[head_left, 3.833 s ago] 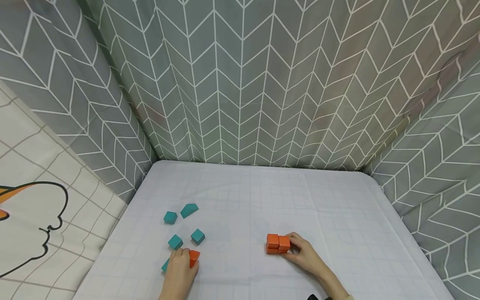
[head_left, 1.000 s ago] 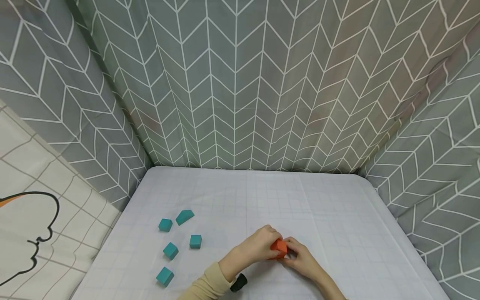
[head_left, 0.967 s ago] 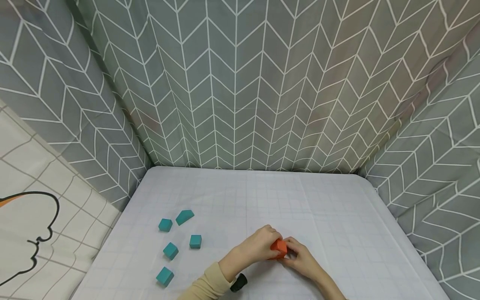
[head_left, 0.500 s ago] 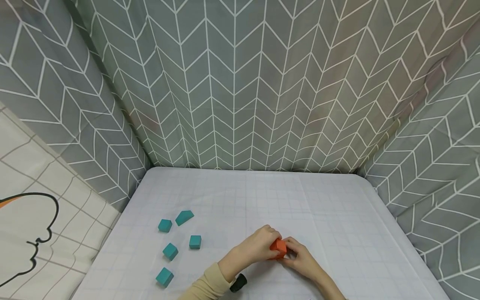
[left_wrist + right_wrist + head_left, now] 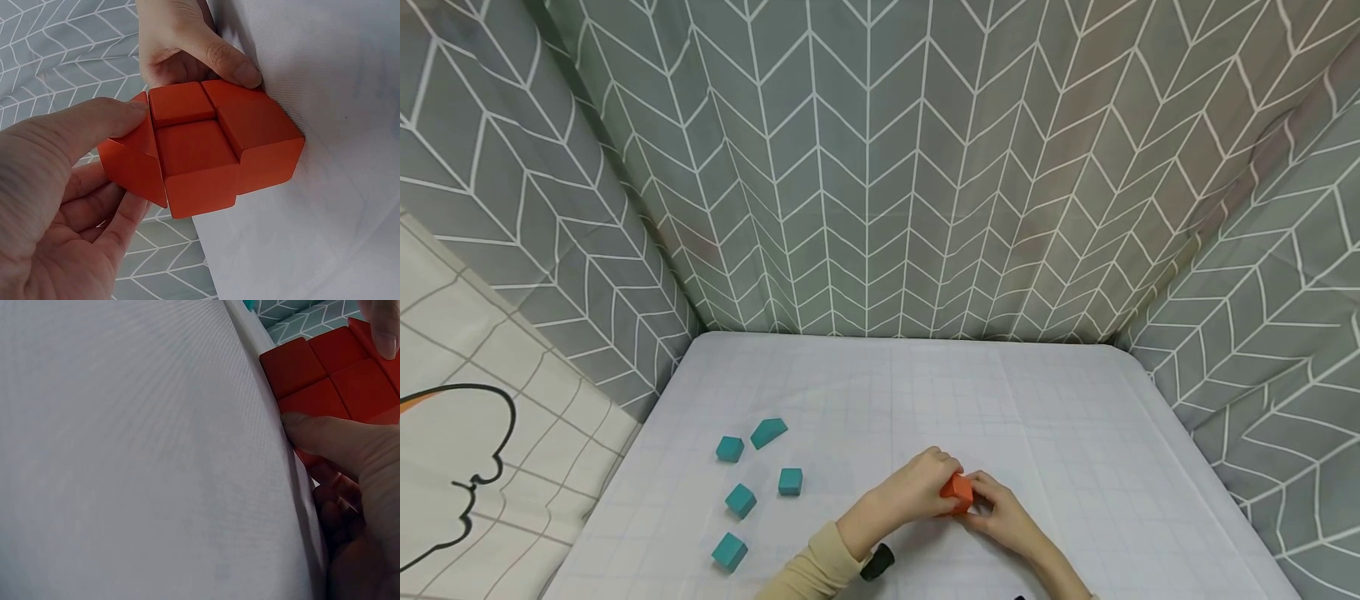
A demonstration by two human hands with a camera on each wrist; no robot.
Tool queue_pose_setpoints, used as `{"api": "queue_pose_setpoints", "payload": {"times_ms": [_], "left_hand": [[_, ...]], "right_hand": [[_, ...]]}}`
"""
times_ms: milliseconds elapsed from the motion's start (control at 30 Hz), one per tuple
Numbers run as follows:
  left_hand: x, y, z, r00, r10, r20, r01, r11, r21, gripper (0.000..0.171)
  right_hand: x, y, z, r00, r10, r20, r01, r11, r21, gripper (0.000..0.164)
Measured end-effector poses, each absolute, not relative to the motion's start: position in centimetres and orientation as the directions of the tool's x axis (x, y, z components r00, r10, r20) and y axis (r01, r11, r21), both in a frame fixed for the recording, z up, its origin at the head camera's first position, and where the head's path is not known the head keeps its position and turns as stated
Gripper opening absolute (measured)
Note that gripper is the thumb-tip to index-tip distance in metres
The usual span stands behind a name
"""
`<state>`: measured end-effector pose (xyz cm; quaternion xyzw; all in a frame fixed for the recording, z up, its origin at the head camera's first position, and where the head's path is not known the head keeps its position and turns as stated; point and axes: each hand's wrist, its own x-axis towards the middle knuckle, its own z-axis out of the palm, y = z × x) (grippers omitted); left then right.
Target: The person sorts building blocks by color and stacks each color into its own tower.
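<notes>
My left hand (image 5: 919, 486) pinches an orange slant-sided block (image 5: 132, 159) between thumb and fingers. This block lies flush against a stack of orange cubes (image 5: 197, 165), seen close up in the left wrist view. From the other side my right hand (image 5: 1006, 515) grips the cubes at the table end, its thumb (image 5: 322, 433) lying across a lower one. In the right wrist view several cubes (image 5: 362, 387) sit in two rows, faces touching. The head view shows only a small part of the orange blocks (image 5: 960, 492) between both hands.
On the left of the white-covered table (image 5: 1037, 417) lie several loose teal cubes (image 5: 730, 552) and a teal slant-sided block (image 5: 768, 432). A black object (image 5: 877, 562) sits by the left wrist. Patterned curtains (image 5: 865, 208) surround the table's far side.
Since the earliest frame, my left hand has brought the orange slant-sided block from beside the teal blocks rightward onto the orange cubes. Over the last second, both hands stay nearly still.
</notes>
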<state>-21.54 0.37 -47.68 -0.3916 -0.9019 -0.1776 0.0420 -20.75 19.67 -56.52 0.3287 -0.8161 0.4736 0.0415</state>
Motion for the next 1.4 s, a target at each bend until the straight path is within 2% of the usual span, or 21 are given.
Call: {"api": "queue_pose_setpoints", "payload": {"times_ms": [133, 333, 500, 633, 833, 900, 1033, 1167, 1267, 1400], "left_hand": [[-21.4, 0.2, -47.8, -0.69, 0.687, 0.228, 0.722, 0.633, 0.278, 0.037], [-22.0, -0.5, -46.6, -0.653, 0.674, 0.346, 0.757, 0.599, 0.261, 0.043], [-22.5, -1.9, -44.2, -0.715, 0.607, 0.348, 0.698, 0.65, 0.3, 0.045], [-23.0, -3.7, -42.3, -0.745, 0.555, 0.369, 0.661, 0.688, 0.3, 0.043], [-23.3, -7.2, -40.0, -0.743, 0.48, 0.466, 0.643, 0.706, 0.298, 0.037], [-23.4, -8.4, -39.3, -0.736, 0.458, 0.499, 0.64, 0.711, 0.292, 0.036], [-23.8, -12.0, -37.7, -0.729, 0.405, 0.553, 0.616, 0.74, 0.27, 0.034], [-23.7, -15.9, -36.5, -0.771, 0.326, 0.548, 0.541, 0.788, 0.292, 0.035], [-23.3, -18.9, -36.4, -0.815, 0.254, 0.521, 0.459, 0.832, 0.312, 0.036], [-22.7, -22.2, -37.5, -0.859, 0.162, 0.486, 0.357, 0.87, 0.341, 0.037]], "right_hand": [[-20.4, 19.5, -56.4, -0.775, -0.507, 0.378, -0.586, 0.351, -0.731, 0.033], [-20.4, 20.0, -55.3, -0.793, -0.508, 0.336, -0.567, 0.411, -0.714, 0.037], [-21.2, 21.7, -53.5, -0.776, -0.501, 0.384, -0.618, 0.476, -0.626, 0.043], [-22.5, 22.7, -50.6, -0.741, -0.489, 0.46, -0.671, 0.522, -0.527, 0.041], [-25.2, 21.8, -43.1, -0.726, -0.475, 0.497, -0.682, 0.59, -0.433, 0.033], [-26.0, 20.5, -40.3, -0.706, -0.489, 0.513, -0.702, 0.58, -0.413, 0.031], [-28.0, 15.6, -35.2, -0.624, -0.562, 0.544, -0.779, 0.504, -0.373, 0.031], [-28.7, 9.0, -32.1, -0.534, -0.646, 0.545, -0.845, 0.403, -0.351, 0.031], [-29.0, 4.0, -31.7, -0.495, -0.705, 0.509, -0.867, 0.362, -0.341, 0.03], [-29.2, -1.7, -33.8, -0.488, -0.767, 0.416, -0.865, 0.363, -0.346, 0.03]]}}
